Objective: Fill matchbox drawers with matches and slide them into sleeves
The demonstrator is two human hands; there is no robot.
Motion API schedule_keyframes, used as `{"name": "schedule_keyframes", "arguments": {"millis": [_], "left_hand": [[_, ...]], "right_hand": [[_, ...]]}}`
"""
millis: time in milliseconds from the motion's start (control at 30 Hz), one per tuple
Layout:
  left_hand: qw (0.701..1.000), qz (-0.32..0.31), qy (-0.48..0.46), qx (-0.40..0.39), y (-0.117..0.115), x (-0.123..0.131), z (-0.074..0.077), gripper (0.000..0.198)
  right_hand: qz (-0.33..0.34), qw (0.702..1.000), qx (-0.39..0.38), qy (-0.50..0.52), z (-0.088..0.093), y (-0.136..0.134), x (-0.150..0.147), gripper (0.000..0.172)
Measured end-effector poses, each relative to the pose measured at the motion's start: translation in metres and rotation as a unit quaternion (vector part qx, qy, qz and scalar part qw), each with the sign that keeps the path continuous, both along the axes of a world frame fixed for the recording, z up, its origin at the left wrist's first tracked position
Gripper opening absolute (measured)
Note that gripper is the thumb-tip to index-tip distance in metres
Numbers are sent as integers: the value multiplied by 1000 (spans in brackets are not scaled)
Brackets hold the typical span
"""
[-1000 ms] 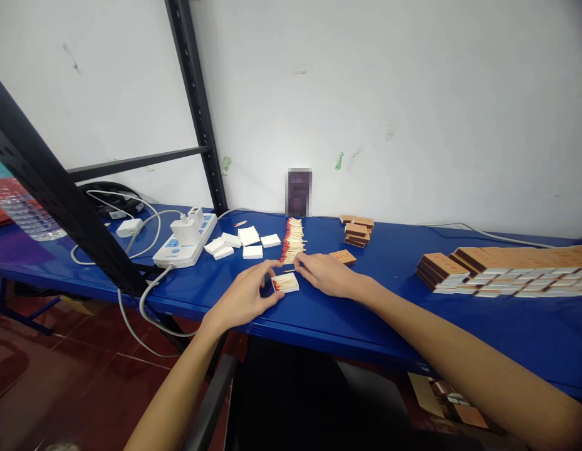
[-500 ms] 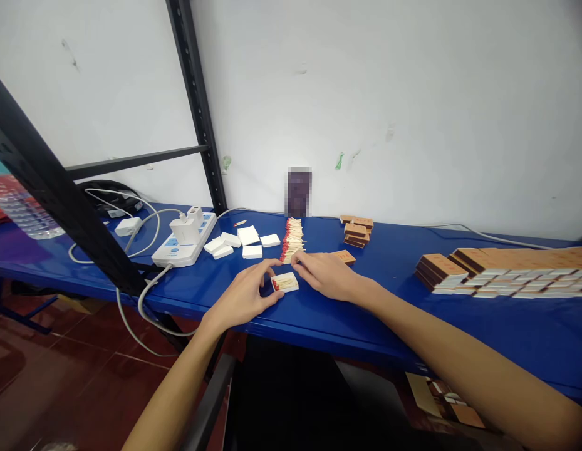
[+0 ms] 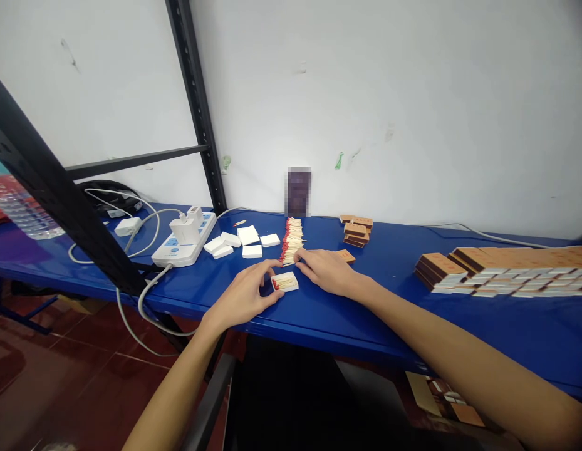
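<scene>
A small white matchbox tray with red-tipped matches in it lies near the table's front edge. My left hand is closed around its left end, thumb at the near side, while the index finger reaches to the match heads beyond. Behind the tray runs a long row of loose matches, red heads to the left. My right hand is at the row's near end, its fingers pinched at the matches' wooden ends; the fingertips are partly hidden. An orange-brown matchbox sits just behind that hand.
Several white trays lie left of the match row. A small stack of matchboxes stands at the back, and a large stack fills the right. A power strip, cables and a black shelf post are at left.
My right hand has shifted very slightly back and to the right along the near end of the match row. My left hand and the tray stay in place.
</scene>
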State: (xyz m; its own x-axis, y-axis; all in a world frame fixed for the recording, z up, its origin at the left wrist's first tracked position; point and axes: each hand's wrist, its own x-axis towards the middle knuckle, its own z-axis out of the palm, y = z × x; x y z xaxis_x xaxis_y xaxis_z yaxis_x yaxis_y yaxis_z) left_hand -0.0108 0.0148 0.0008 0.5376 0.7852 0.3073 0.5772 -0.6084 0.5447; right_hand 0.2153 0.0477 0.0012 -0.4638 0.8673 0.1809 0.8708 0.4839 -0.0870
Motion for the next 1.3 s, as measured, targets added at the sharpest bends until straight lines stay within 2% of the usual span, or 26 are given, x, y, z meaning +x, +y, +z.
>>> {"name": "schedule_keyframes", "arguments": {"millis": [567, 967, 1067, 1200, 1300], "left_hand": [[1000, -1, 5, -1, 0, -1, 0, 44], [1000, -1, 2, 2, 0, -1, 0, 45], [1000, 0, 1, 3, 0, 0, 0, 49], [1000, 0, 0, 4, 0, 0, 0, 53], [1000, 2, 3, -1, 0, 0, 0, 53]], "right_hand": [[53, 998, -27, 39, 1, -1, 0, 18], [8, 999, -34, 28, 5, -9, -4, 19], [46, 997, -9, 55, 11, -16, -6, 19], [101, 993, -12, 56, 13, -22, -8, 17], [47, 998, 11, 44, 9, -18, -7, 22]]}}
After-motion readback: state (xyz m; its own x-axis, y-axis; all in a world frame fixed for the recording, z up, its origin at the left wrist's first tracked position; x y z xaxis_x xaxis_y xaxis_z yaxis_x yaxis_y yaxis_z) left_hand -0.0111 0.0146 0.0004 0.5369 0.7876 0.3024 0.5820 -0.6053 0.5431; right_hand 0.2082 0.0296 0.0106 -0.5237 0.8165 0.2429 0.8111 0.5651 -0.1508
